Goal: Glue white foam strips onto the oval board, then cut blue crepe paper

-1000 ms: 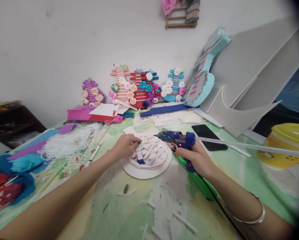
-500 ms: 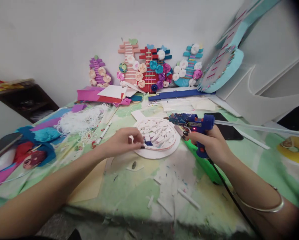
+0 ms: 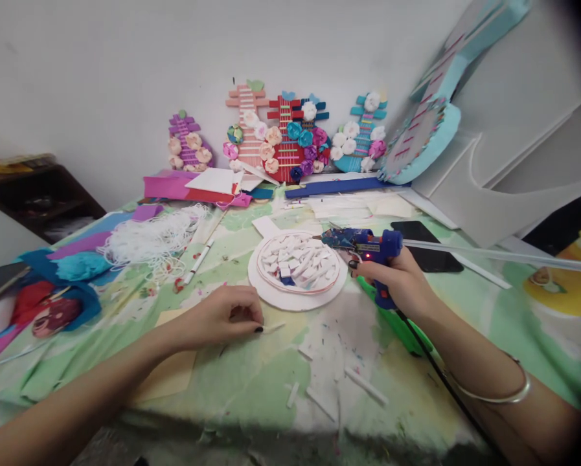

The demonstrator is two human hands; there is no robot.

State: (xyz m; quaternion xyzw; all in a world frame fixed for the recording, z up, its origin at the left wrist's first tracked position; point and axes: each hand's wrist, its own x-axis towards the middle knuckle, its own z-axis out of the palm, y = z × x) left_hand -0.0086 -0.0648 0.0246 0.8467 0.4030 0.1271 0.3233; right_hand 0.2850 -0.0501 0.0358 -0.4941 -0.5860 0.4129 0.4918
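Glue gun [image 3: 363,239] beside the white disc [image 3: 297,303]
Right hand [image 3: 411,281] grasps it; left hand [image 3: 227,314], near the disc, meets a thin strip [image 3: 276,327], grip unclear; pinching one end should spare fingertips hot glue.

Nothing legible anywhere — the label [image 3: 368,247] on the blue glue gun [image 3: 388,244] is too small to read.

the glue gun [image 3: 380,244] is blue plastic, the phone [image 3: 438,260] glossy black, the bangle [image 3: 499,400] shiny metal; the creased tablecloth [image 3: 241,388] seems matt cloth.
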